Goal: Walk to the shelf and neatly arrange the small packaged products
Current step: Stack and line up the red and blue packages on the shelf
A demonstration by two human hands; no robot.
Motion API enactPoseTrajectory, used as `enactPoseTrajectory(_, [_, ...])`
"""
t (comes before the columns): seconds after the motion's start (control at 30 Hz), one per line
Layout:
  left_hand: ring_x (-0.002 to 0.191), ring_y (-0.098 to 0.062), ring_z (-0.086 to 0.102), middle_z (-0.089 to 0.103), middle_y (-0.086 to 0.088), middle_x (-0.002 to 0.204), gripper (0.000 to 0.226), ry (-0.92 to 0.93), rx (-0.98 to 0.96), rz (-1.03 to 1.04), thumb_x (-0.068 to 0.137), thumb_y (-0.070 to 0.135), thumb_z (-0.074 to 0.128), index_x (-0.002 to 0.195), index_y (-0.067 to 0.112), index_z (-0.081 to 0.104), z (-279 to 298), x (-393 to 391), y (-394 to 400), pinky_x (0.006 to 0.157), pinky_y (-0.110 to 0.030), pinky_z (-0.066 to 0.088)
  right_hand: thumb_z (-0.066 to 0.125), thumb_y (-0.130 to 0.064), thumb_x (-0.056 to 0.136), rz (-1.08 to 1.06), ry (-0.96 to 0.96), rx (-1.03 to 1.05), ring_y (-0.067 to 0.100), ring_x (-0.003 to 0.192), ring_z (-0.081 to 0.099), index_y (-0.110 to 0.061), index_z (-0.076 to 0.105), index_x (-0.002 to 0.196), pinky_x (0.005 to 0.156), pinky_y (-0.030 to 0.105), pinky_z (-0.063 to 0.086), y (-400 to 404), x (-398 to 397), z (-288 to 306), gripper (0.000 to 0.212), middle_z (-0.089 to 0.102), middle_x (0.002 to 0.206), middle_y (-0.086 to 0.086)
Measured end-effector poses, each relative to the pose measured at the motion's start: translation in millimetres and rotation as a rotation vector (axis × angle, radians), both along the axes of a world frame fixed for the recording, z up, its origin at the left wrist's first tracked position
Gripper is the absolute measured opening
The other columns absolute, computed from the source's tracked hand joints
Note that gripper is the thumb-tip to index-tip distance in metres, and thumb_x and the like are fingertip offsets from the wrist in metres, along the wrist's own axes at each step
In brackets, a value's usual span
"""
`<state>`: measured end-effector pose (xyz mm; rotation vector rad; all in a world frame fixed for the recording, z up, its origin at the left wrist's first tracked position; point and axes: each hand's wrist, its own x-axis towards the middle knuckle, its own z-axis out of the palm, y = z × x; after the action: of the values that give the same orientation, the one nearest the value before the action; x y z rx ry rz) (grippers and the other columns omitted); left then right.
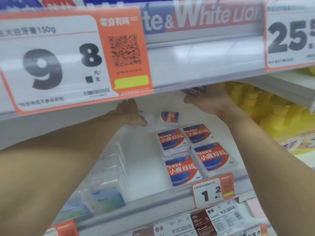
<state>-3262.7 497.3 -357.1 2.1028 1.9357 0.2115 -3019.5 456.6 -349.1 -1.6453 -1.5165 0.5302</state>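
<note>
Figure: Both hands reach deep into the shelf (144, 167), with stocking of the small packets under way. I take the block of four red-and-blue packets (196, 154), lying flat in two rows at the shelf's front, as my landmark throughout.

Left of the landmark, a stack of clear boxes (105, 184) with pale blue-green labels stands behind the front rail. Between them and the block the white shelf floor shows bare.

Behind and left of the landmark, my left hand (132, 114) is stretched far in, forearm nearly level, thumb pointing towards the block. Something small with a bluish edge shows at its fingertips, too blurred for me to name; I cannot tell whether this grip holds it or merely touches it.

Directly behind the landmark, a single packet (169, 117) lies apart from the block and turned sideways to it.

Behind and right of the landmark, my right hand (207, 101) is raised close under the upper shelf edge, thumb out to the left. Its grip is closed round another packet (194, 91) of the same kind, half hidden by the price strip (76, 62) above.

Right of the landmark, yellow goods (265, 108) fill the neighbouring bay.

I judge the step to be extending the block rearward. The next move calls for lowering the held packet flat behind the block, label squared with the others, then turning the stray packet into line.
</note>
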Motion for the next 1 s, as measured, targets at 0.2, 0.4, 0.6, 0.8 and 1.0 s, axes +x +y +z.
enactPoseTrajectory(0.2, [0.063, -0.014, 0.061, 0.063, 0.002, 0.078, 0.039, -0.546, -0.008, 0.096, 0.063, 0.047, 0.077, 0.073, 0.013, 0.061, 34, 4, -51, 0.060, -0.019, 0.053, 0.065, -0.064, 0.077, -0.071, 0.036, 0.043, 0.005, 0.087, 0.058, -0.031, 0.062, 0.115, 0.059, 0.017, 0.037, -89, -12, 12, 0.051, 0.060, 0.108, -0.013])
enactPoseTrajectory(0.4, [0.070, -0.022, 0.071, 0.076, -0.006, 0.087, 0.047, -0.877, -0.038, -0.032, 0.051, 0.049, 0.087, 0.081, 0.016, 0.073, 49, 7, -127, 0.075, -0.033, 0.057, 0.070, -0.068, 0.065, -0.231, -0.102, 0.169, 0.016, 0.092, 0.063, -0.028, 0.062, 0.096, 0.084, 0.037, 0.049, -156, -72, -28, 0.051, 0.066, 0.093, -0.010])
enactPoseTrajectory(0.6, [0.045, 0.001, 0.051, 0.058, 0.015, 0.052, 0.057, -1.070, 0.043, -0.032, 0.056, 0.049, 0.089, 0.089, 0.010, 0.064, 22, 7, -177, 0.049, -0.015, 0.042, 0.074, -0.058, 0.058, -0.264, -0.283, 0.300, 0.019, 0.099, 0.048, -0.026, 0.057, 0.091, 0.087, 0.028, 0.030, -187, -96, -76, 0.050, 0.059, 0.100, -0.006])
enactPoseTrajectory(0.8, [0.057, -0.017, 0.044, 0.054, 0.003, 0.056, 0.050, -1.224, -0.087, 0.058, 0.057, 0.054, 0.079, 0.082, 0.012, 0.065, -4, 6, -199, 0.050, -0.026, 0.041, 0.083, -0.047, 0.059, -0.205, -0.185, 0.303, 0.017, 0.119, 0.043, -0.023, 0.062, 0.102, 0.099, 0.026, 0.037, -197, -97, -82, 0.054, 0.048, 0.123, -0.001])
enactPoseTrajectory(1.0, [0.055, -0.013, 0.053, 0.064, -0.002, 0.078, 0.061, -1.277, -0.111, 0.134, 0.063, 0.054, 0.079, 0.106, 0.014, 0.063, -27, 15, -205, 0.049, -0.028, 0.041, 0.074, -0.069, 0.053, -0.365, -0.406, 0.227, 0.021, 0.099, 0.050, -0.022, 0.068, 0.096, 0.087, 0.038, 0.048, -196, -97, -73, 0.064, 0.054, 0.103, 0.000])
